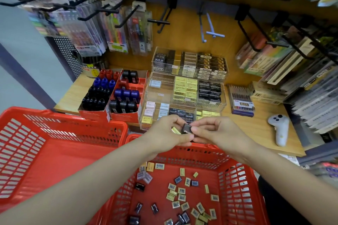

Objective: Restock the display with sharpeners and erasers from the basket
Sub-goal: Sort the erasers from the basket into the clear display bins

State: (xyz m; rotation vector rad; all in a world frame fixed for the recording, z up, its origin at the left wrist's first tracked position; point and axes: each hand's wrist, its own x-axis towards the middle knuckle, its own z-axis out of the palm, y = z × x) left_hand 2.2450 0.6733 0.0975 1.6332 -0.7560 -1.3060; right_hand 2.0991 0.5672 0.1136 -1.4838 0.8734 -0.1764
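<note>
Even, bright indoor light, soft shadows under hooks; mild glare on clear display case (188, 71); wide-angle bending at edges; corners blurred, upper right packets smeared; centre reasonably sharp

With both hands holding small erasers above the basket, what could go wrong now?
1. The left hand holds a yellow eraser while both hands pinch a black eraser; one might slip back into the red basket.
2. The clear display case sorts erasers by colour, so the black one could land in a yellow compartment.
</note>
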